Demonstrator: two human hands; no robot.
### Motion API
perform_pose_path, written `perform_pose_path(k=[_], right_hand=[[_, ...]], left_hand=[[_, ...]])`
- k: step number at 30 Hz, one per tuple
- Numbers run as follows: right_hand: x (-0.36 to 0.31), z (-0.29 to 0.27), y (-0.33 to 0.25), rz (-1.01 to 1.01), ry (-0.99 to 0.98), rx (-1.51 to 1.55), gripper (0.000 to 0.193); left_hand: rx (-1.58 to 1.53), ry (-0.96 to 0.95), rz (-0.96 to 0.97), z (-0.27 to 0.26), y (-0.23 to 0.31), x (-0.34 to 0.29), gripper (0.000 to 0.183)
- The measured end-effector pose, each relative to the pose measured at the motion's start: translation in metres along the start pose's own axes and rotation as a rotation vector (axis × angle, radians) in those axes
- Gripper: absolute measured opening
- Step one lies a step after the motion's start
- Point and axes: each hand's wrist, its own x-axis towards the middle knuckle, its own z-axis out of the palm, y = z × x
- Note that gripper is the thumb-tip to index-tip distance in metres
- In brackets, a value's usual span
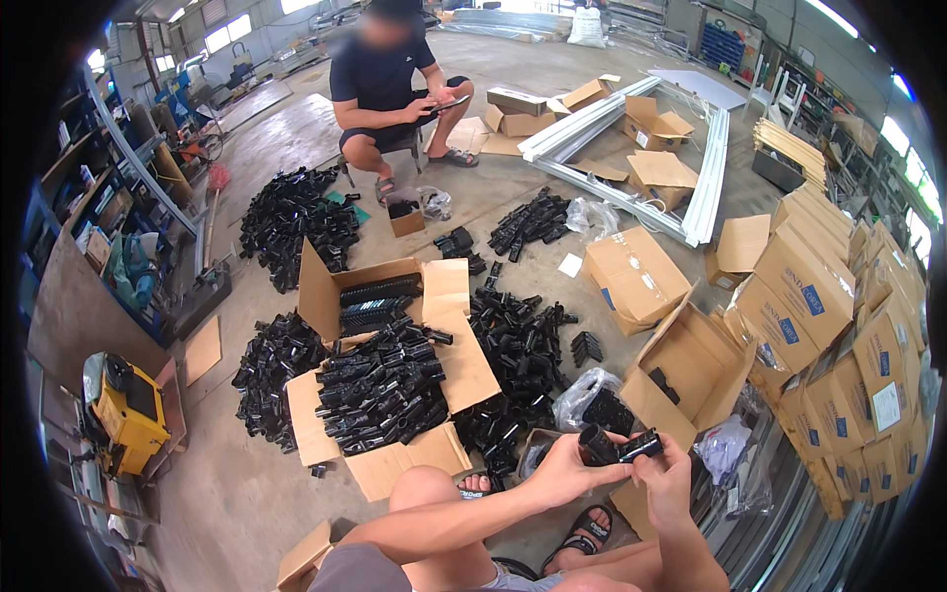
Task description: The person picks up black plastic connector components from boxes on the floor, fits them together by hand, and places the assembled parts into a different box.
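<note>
Close in front of me at the lower right, my left hand (572,466) is closed around a short, black tubular part (596,446). My right hand (663,483) grips another glossy black part (641,446) by its side, fingers bent around it. The two black parts meet or nearly touch end to end; whether they are joined I cannot tell. Just beyond my hands lies a clear plastic bag (582,397) with small black pieces. To the left, an open cardboard box (318,296) has neat rows of black parts inside and a loose heap (385,390) on its flaps.
Piles of black parts (296,219) spread over the concrete floor. An open carton (710,370) stands right of my hands, beside stacked cartons (789,286) and long metal profiles (779,553). Across from me a seated person (385,84) holds a tablet. A yellow machine (128,409) sits at left.
</note>
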Motion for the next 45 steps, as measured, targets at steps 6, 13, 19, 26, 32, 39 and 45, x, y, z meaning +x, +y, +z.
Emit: perform_pose_path(k=[6,13,19,26,32,39,45], right_hand=[[0.005,0.017,0.003,-0.567,0.048,-0.418,0.044],[0.004,0.008,0.013,-0.317,-0.261,-0.334,0.046],[0.054,-0.036,0.017,-0.185,0.12,-0.176,0.048],[0.15,-0.089,0.152,0.205,-0.476,-1.327,0.033],[0.192,-0.091,0.241,0.376,-0.229,-1.523,0.027],[0.216,-0.068,0.309,0.498,0.638,-1.007,0.039],[0.227,-0.069,0.312,0.397,0.652,-1.229,0.018]], left_hand=[[0.046,-0.045,-0.051,0.0,-0.011,-0.005,0.039],[0.016,-0.089,-0.101,-0.006,-0.007,-0.013,0.047],[-0.279,0.104,-0.115,-0.013,0.012,0.008,0.036],[-0.487,0.603,-0.054,-0.08,0.033,0.038,0.024],[-0.529,0.605,0.002,-0.071,0.045,0.039,0.03],[-0.588,0.635,-0.06,-0.074,0.041,0.037,0.046],[-0.545,0.56,-0.124,-0.081,0.04,0.029,0.039]])
